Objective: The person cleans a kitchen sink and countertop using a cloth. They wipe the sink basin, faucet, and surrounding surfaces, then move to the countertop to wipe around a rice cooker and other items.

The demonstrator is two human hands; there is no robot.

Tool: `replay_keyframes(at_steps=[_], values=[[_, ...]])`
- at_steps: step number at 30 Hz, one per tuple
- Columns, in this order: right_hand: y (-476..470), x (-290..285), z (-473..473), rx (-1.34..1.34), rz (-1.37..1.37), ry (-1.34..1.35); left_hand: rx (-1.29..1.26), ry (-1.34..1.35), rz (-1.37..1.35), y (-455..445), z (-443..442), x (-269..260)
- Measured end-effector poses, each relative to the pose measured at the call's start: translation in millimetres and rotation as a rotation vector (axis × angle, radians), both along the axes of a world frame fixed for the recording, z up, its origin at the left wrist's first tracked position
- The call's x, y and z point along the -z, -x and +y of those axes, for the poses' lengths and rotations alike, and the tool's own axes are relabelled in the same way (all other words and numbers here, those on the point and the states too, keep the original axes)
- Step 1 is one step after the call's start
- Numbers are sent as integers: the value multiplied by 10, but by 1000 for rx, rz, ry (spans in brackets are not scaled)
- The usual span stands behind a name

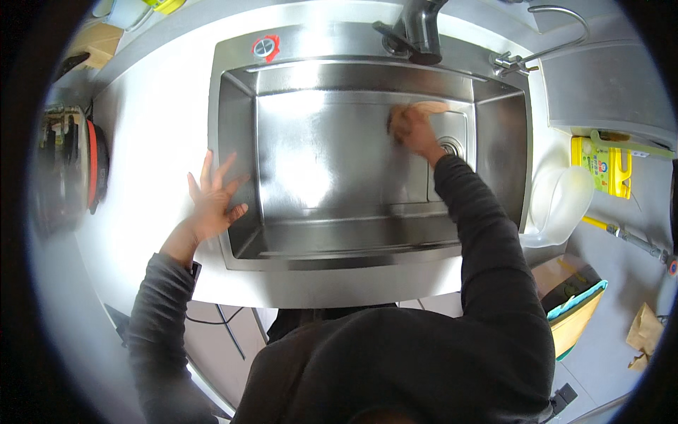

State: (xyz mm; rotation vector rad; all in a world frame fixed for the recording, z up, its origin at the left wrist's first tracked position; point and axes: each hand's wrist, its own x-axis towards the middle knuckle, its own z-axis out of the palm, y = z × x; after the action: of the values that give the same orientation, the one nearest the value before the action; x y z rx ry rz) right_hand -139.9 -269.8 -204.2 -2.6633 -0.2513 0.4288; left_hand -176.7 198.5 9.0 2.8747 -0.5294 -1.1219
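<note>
A wide stainless steel sink point(328, 159) is set into the white countertop in front of me. My right hand point(412, 127) is down in the basin, beside the drain point(450, 148), and is blurred. Its fingers are closed around a brownish cloth or pad point(431, 108), whose exact kind I cannot tell. Over the left rim of the sink my left hand point(214, 199) is spread with its fingers apart, holding nothing. A dark faucet point(421, 32) rises behind the basin, above and beyond my right hand.
A slim chrome tap point(564, 45) stands at the back right corner. Right of the sink are a translucent plastic container point(564, 201) and a yellow jug point(604, 164). A glass-sided appliance with a red band point(91, 164) sits at the far left.
</note>
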Motion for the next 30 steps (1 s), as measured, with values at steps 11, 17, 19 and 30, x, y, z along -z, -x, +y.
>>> replay_keyframes(at_steps=[11, 17, 19, 30], values=[[685, -339, -343, -357, -7, 178, -50, 105, 50, -29, 95, 63], [703, -730, -645, -127, 279, 396, -64, 123, 36, 0, 111, 77], [692, -935, -634, -48, 225, 350, -65, 91, 33, 19, 100, 72], [780, -2291, -125, 449, -90, -558, 55, -48, 139, -112, -39, -112]])
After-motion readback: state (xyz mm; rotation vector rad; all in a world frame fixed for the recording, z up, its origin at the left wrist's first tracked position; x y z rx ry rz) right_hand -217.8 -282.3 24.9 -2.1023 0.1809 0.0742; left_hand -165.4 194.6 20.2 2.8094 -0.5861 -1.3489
